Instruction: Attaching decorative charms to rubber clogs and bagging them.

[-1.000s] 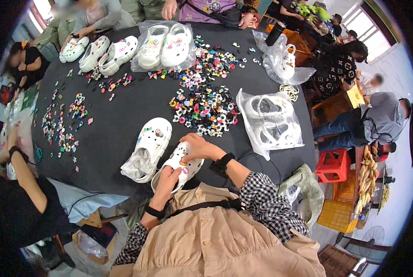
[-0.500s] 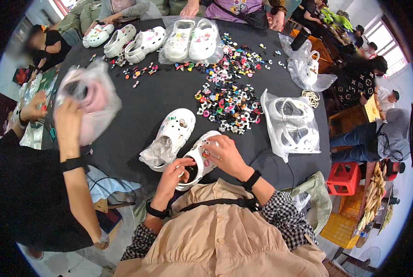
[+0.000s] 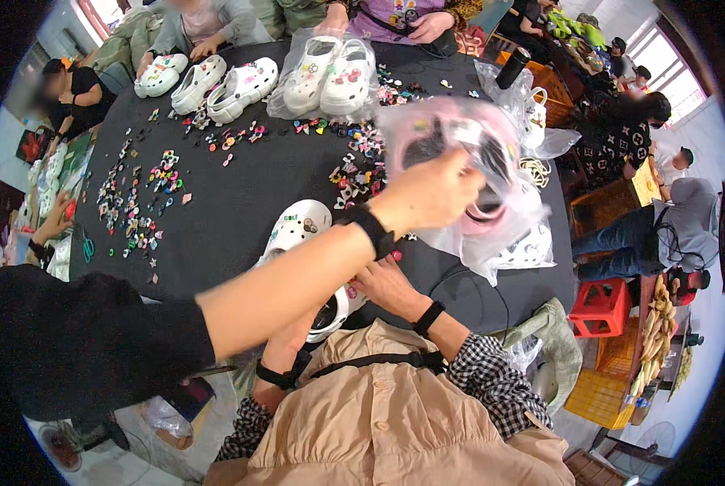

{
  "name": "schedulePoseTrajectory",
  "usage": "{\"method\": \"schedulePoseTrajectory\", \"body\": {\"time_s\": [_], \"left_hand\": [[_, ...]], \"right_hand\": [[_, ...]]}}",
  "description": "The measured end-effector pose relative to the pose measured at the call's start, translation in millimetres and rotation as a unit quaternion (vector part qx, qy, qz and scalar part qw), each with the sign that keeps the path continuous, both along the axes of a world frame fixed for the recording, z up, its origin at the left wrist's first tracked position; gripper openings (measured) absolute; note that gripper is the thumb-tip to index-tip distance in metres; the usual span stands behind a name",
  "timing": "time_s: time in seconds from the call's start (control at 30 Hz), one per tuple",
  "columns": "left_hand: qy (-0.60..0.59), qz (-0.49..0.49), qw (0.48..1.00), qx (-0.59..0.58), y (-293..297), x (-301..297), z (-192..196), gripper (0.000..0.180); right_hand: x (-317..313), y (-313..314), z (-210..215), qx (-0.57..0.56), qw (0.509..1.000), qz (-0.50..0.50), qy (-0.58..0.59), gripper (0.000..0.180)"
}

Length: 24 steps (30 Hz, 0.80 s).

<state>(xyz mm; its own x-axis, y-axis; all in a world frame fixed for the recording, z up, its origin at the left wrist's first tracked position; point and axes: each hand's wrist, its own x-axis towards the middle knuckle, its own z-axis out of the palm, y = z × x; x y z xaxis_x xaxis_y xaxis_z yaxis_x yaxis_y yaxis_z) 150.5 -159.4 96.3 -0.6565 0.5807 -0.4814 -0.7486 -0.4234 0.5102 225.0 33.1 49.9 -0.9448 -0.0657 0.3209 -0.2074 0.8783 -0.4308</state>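
Observation:
A white clog with charms (image 3: 330, 317) stands close in front of me, largely hidden by a co-worker's forearm. On its upper, my right hand (image 3: 385, 283) has its fingers closed; any charm between them is too small to see. My left hand (image 3: 293, 332) is at the clog's near left side, its fingers hidden behind that same forearm. The other white clog (image 3: 299, 220) lies just beyond, also partly covered. Over the table to my right, the co-worker's hand (image 3: 439, 190) grips a clear bag of pink clogs (image 3: 492, 206), blurred by motion.
Loose colourful shoe charms (image 3: 140, 202) are scattered on the black tabletop (image 3: 208, 178). White clogs (image 3: 245, 89) line the far side, and one pair is in a clear bag (image 3: 350, 81). Right of these are a black bottle (image 3: 514, 68) and coiled cord (image 3: 534, 172). People sit opposite.
The co-worker's arm has swung from the left across my work, carrying the bagged pink clogs to the right over the bagged white pair. My hands stay by the near clog.

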Motion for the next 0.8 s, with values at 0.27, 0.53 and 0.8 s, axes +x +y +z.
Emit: {"method": "schedulePoseTrajectory", "body": {"time_s": [0.27,0.53,0.8], "left_hand": [[0.102,-0.037,0.993,0.036,3.0,-1.7,-8.3,0.055],[0.150,-0.096,0.982,-0.054,12.0,-0.6,-9.0,0.050],[0.179,-0.147,0.963,-0.136,17.6,0.4,-6.6,0.051]], "right_hand": [[-5.7,-2.4,2.2,-0.041,0.999,-0.028,-0.016,0.032],[-8.5,-11.5,50.4,-0.182,0.983,0.031,0.004,0.048],[-7.1,-21.7,42.3,-0.128,0.989,0.029,0.068,0.050]]}}
